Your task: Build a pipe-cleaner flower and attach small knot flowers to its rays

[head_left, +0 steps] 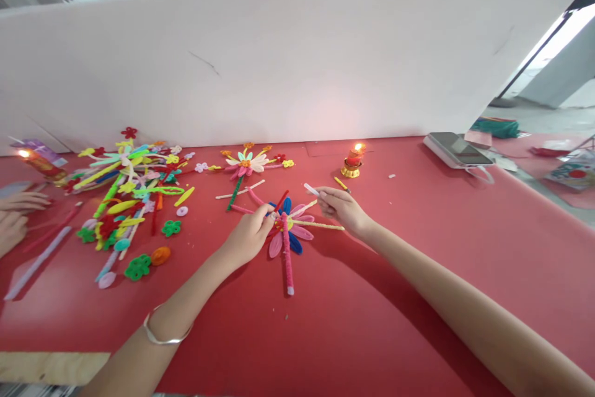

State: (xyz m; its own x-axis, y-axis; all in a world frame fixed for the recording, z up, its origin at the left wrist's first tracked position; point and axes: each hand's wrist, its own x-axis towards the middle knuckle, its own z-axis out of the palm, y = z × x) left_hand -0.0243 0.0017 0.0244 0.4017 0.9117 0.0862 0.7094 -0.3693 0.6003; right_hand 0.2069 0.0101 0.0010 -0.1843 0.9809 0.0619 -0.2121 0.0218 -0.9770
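Close to the table's middle lies a pipe-cleaner flower (pixel 301 232) with pink and blue petals, a yellow centre and a thick pink stem pointing toward me. My left hand (pixel 255 231) is closed at its left side, pinching a short red pipe cleaner (pixel 281 200) over the petals. Pale yellow and pink pipe-cleaner stalks stick out around the flower. My right hand (pixel 341 208) grips a short whitish glue stick (pixel 311 190) between thumb and fingers, its tip pointing left above the flower. A lit red candle (pixel 354 158) in a gold holder stands just beyond my right hand.
Another pipe-cleaner flower (pixel 245 165) lies behind mine. A colourful heap of pipe-cleaner pieces (pixel 123 199) spreads to the left, beside a co-worker's hands (pixel 16 214) and a second lit candle (pixel 39 165). A phone on a white box (pixel 458 150) sits back right. A white board (pixel 297 62) closes off the back.
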